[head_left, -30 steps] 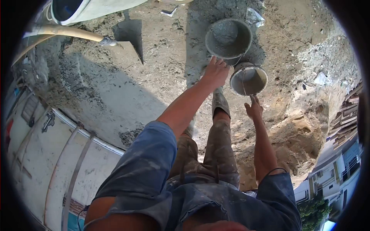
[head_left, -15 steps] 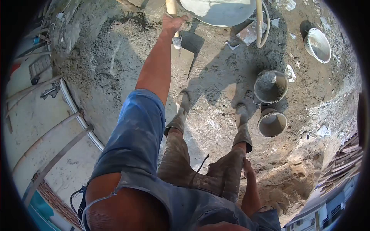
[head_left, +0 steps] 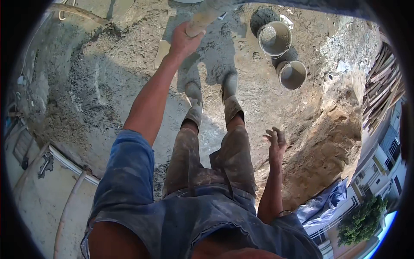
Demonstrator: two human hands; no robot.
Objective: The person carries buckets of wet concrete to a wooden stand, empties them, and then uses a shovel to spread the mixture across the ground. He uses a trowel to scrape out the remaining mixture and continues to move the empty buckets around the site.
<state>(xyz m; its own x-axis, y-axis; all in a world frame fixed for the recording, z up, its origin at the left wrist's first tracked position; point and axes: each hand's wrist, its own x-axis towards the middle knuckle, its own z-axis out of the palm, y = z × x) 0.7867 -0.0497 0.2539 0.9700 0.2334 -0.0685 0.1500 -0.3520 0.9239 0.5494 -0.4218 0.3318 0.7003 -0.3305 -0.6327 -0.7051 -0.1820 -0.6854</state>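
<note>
My left hand (head_left: 185,39) is wrapped round a pale wooden handle (head_left: 199,22) at the top of the view; the handle's far end is hidden. My right hand (head_left: 276,144) hangs at the right beside my leg, its fingers apart and nothing in them. Both hands look bare and dusty. Below the handle, my grey, mud-coated boots (head_left: 193,93) stand on wet, cement-smeared ground (head_left: 129,56). Two buckets, one larger (head_left: 286,39) and one smaller (head_left: 304,77), sit on the ground at the upper right.
A sand heap (head_left: 319,172) lies at the right, with stacked wooden strips (head_left: 381,86) beyond it. Poles (head_left: 67,207) lean over a pale surface at the lower left. A wooden pole (head_left: 77,12) lies at the upper left. A blue tarp (head_left: 323,203) is at the lower right.
The view has shifted, so the buckets appear higher and further left. My left hand still holds the handle, now nearer the top edge. My right hand has come forward from beside my thigh.
</note>
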